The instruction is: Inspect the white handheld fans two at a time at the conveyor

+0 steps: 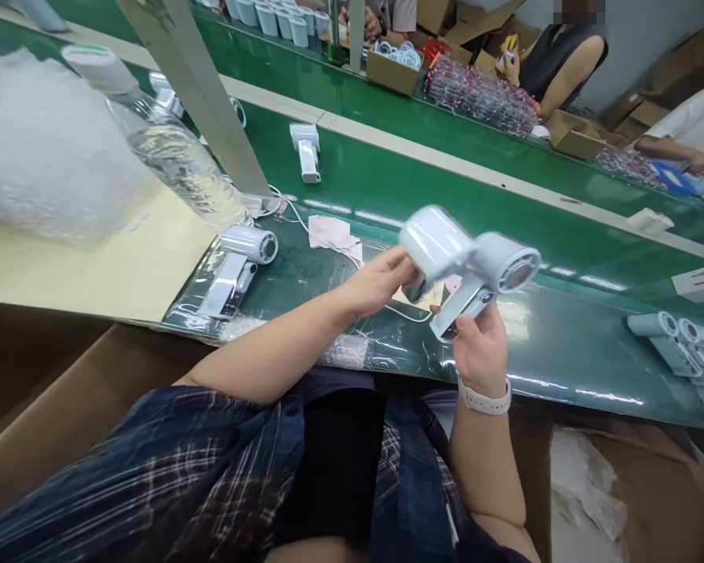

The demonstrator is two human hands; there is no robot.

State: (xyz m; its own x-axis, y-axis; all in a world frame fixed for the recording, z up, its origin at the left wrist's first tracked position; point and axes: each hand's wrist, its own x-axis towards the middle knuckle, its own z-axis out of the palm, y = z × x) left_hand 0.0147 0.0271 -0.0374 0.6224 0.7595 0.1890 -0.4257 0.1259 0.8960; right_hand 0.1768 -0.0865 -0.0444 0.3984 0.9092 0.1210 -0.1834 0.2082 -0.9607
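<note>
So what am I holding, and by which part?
Your right hand grips a glossy, pale-blue, cylinder-headed device by its handle. Your left hand holds a matching device, apparently below its head; blur hides the exact grip.

No word, brand, number or sign can be read in the head view, although a few dark and reddish marks can be seen on the side of the white box (698,286) at the right edge, where they are left too small and blurred to be deciphered.
</note>
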